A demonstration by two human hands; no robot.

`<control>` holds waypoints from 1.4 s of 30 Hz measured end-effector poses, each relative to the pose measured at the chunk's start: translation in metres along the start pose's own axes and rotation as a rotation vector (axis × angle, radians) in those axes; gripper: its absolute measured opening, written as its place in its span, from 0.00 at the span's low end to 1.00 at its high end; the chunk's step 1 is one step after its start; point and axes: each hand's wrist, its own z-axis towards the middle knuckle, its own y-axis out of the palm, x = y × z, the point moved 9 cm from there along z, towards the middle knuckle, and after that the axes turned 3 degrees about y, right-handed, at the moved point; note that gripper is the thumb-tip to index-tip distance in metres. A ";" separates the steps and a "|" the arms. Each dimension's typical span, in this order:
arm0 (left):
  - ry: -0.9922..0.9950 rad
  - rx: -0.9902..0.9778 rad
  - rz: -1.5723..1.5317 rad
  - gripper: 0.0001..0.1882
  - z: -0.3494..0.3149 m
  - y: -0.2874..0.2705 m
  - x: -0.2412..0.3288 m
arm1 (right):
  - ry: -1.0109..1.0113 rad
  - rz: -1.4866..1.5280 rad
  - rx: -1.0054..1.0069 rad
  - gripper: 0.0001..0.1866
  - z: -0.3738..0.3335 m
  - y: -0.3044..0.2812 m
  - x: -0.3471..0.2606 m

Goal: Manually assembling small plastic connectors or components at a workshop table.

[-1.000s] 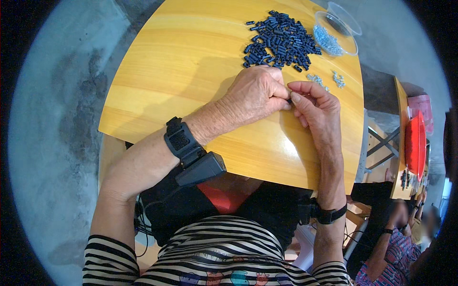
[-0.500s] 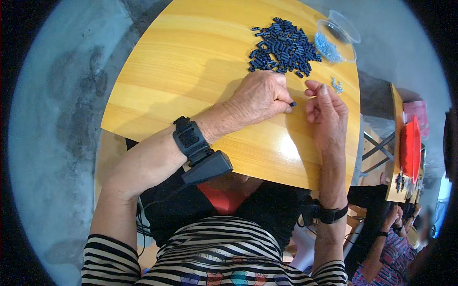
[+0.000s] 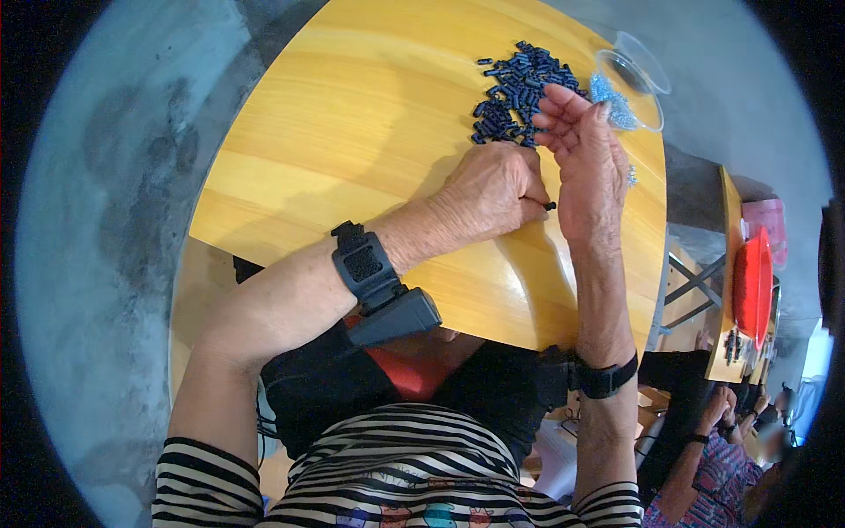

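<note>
My left hand (image 3: 495, 189) is closed in a pinch above the wooden table (image 3: 334, 132), and a small black tubular piece (image 3: 551, 206) pokes out from its fingertips. Just beyond the knuckles lies a heap of similar dark tubular pieces (image 3: 528, 75). Palm turned toward the left, my right hand (image 3: 588, 167) is raised with fingers stretched, hiding part of the heap's near right side. Nothing shows in its fingers. Small clear bluish bits (image 3: 609, 99) fill one side of a round transparent tub (image 3: 649, 104). A few loose bits (image 3: 632, 176) lie beside my right hand, partly covered by it.
A clear lid (image 3: 653, 62) leans by the tub at the table's far right edge. Farther right, another table (image 3: 723, 339) holds a red basin (image 3: 753, 286) and dark parts. A co-worker in a patterned top (image 3: 717, 475) sits there, hands (image 3: 720, 405) near that table.
My right hand has moved up and slightly left, from beside my left hand to over the heap's near side, its fingers straightening. My left hand keeps its pinch on the black piece.
</note>
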 end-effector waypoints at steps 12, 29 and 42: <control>-0.024 0.044 -0.032 0.04 -0.001 0.000 -0.001 | -0.075 -0.338 -0.049 0.27 -0.005 0.018 -0.007; -0.150 0.081 -0.195 0.05 -0.002 -0.005 -0.009 | -0.199 -0.385 -0.146 0.28 -0.009 0.029 0.000; -0.243 0.036 -0.115 0.09 -0.006 0.000 -0.017 | -0.387 -0.599 -0.261 0.35 -0.012 0.037 -0.004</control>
